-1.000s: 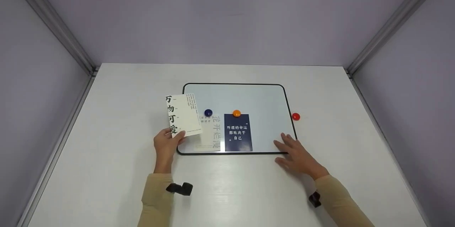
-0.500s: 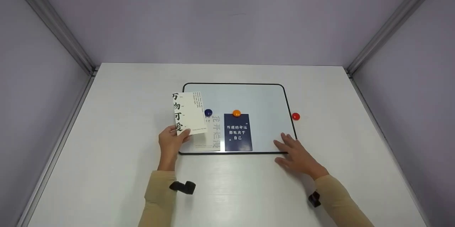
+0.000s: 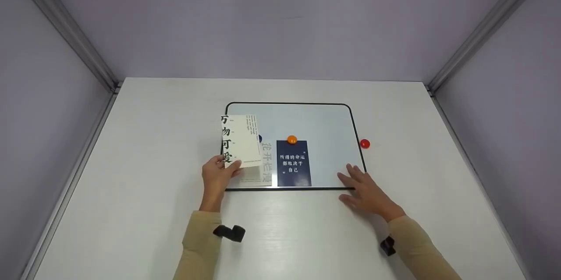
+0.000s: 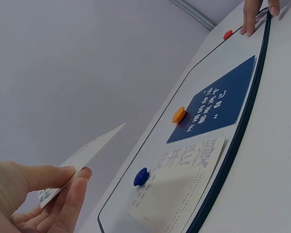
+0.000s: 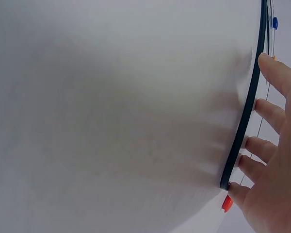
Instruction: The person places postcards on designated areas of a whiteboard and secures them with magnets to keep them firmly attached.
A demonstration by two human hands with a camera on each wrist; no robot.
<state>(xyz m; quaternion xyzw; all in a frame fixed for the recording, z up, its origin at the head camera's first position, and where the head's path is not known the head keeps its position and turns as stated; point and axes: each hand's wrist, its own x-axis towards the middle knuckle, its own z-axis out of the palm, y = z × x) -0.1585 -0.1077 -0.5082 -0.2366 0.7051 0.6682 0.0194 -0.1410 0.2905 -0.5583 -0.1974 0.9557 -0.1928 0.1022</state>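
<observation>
Between thumb and fingers, my left hand [image 3: 218, 179] pinches the lower left part of a cream card [image 3: 241, 142] with black characters. In the left wrist view that card [image 4: 85, 154] is tilted and raised above the whiteboard [image 3: 324, 122]. From the head it overlaps a second cream card [image 3: 266, 170] and most of a blue magnet [image 4: 141, 177]. A dark blue card [image 3: 293, 175] with white writing lies beside them, an orange magnet [image 3: 292, 140] at its top edge. My right hand [image 3: 370, 194] rests with spread fingers on the whiteboard's lower right corner.
A red magnet [image 3: 365, 143] sits just past the whiteboard's right edge. The black-rimmed board lies on a white table [image 3: 153, 140], with pale walls [image 3: 280, 21] behind and at both sides.
My left hand has moved to the right with the cream card, which now covers most of the blue magnet in the head view. The right hand has stayed put.
</observation>
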